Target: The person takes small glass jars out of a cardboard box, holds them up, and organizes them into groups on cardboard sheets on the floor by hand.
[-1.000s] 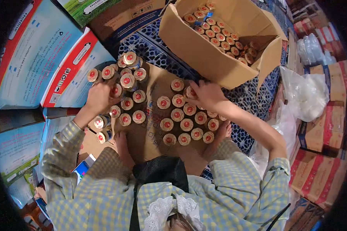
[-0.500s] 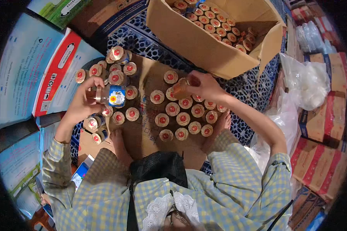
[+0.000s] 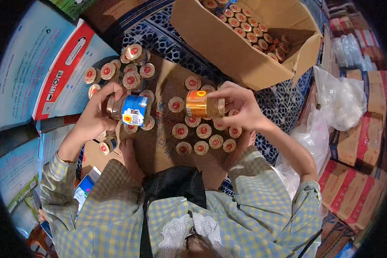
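My left hand (image 3: 99,112) grips a clear jar with a blue label (image 3: 134,109), tipped on its side with its base toward the middle. Opposite it, my right hand (image 3: 241,106) holds an orange-labelled jar (image 3: 196,104) by the lid end, also sideways and raised above the cardboard. The two jars are apart. Several upright jars with gold lids and red marks (image 3: 202,130) stand below my right hand. Another group of lidded jars (image 3: 131,80) is around my left hand, some stacked. One jar (image 3: 106,146) leans near my left foot.
A flat cardboard sheet (image 3: 165,150) lies between my feet. An open carton (image 3: 245,60) holding many lidded jars stands at the back right. Printed boxes (image 3: 58,77) line the left side. Plastic bags (image 3: 342,103) and taped cartons (image 3: 348,189) are on the right.
Both jars have been lifted closer to the camera. The right hand's jar has turned from upright-looking to sideways, its orange label now showing. The left jar has moved slightly right.
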